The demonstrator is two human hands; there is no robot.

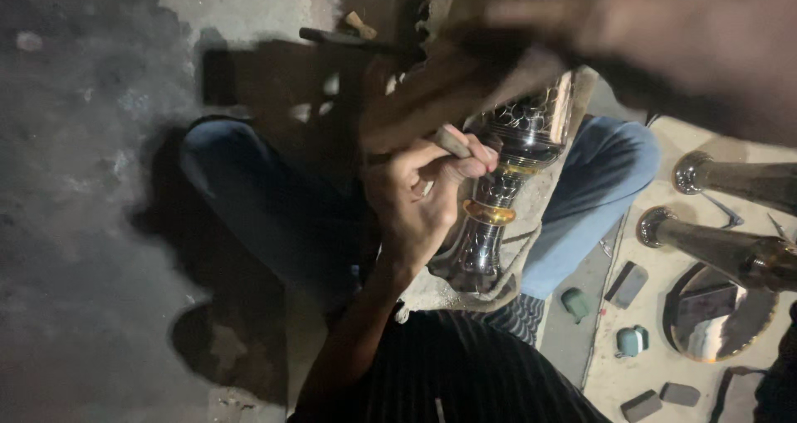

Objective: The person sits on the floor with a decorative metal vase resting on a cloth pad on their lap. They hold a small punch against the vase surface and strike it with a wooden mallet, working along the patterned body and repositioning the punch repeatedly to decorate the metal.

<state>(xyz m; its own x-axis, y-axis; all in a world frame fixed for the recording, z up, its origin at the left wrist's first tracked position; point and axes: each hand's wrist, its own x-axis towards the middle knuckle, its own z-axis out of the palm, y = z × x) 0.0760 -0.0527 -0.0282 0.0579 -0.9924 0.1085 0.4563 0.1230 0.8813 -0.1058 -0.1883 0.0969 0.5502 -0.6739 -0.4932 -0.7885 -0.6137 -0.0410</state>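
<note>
One patterned metal vase (508, 182) is laid across the lap, cushioned by a worn cloth (531, 249) between the blue-jeaned knees. The left hand (419, 195) is clenched around a thin punch tool (452, 143), whose tip is pressed against the vase just above its amber band. The right hand (664, 33) is seen far and high, blurred by motion; whether its grip is clenched or released cannot be told. Two more metal vases (730, 215) are laid on the floor at right, near a shiny round plate (718, 315) and several small blocks (631, 340).
</note>
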